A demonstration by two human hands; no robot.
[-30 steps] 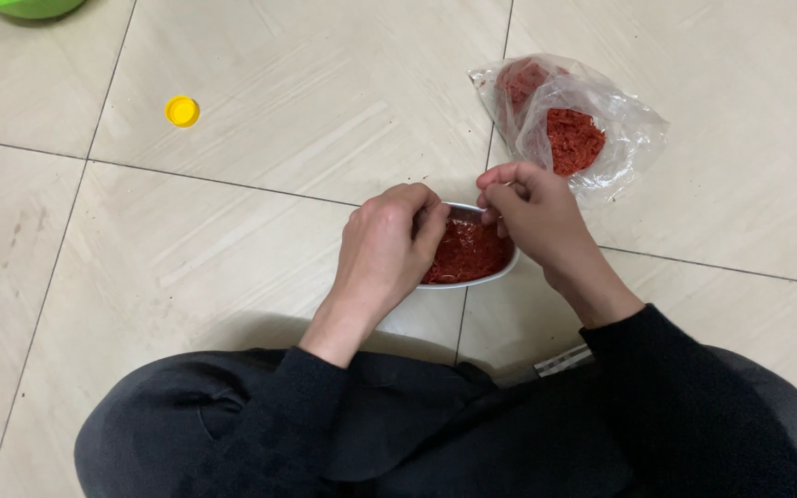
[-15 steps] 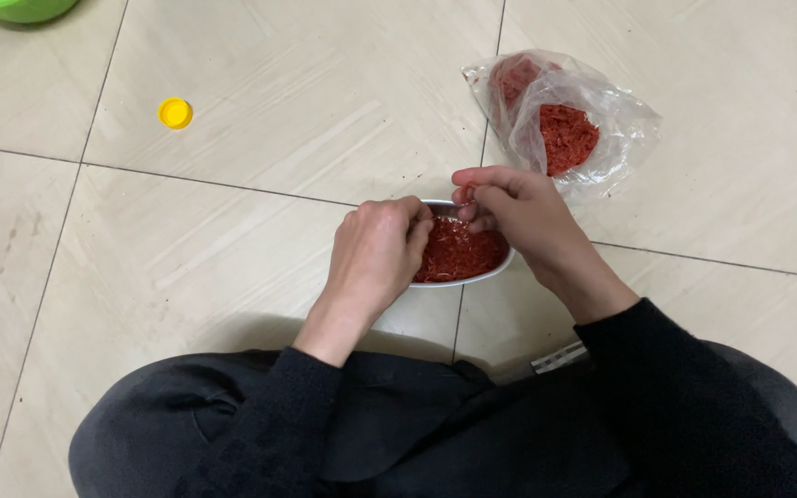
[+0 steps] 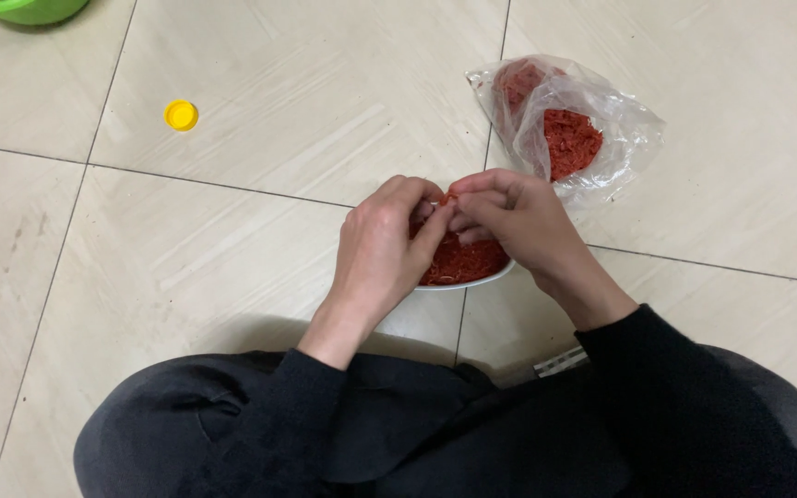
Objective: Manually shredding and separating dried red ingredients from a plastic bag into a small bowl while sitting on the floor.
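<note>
Both hands meet over a white bowl (image 3: 472,280) on the tiled floor (image 3: 260,166). The left hand (image 3: 382,247) and the right hand (image 3: 509,221) each pinch a small red piece (image 3: 451,196) between fingertips, held just above the bowl. The bowl is heaped with red shredded stuff (image 3: 461,262). Just beyond it lies a clear plastic bag (image 3: 620,138) with more of the same. A yellow cap (image 3: 181,115) sits well apart to the left, and a green tub (image 3: 29,9) shows at the top corner.
</note>
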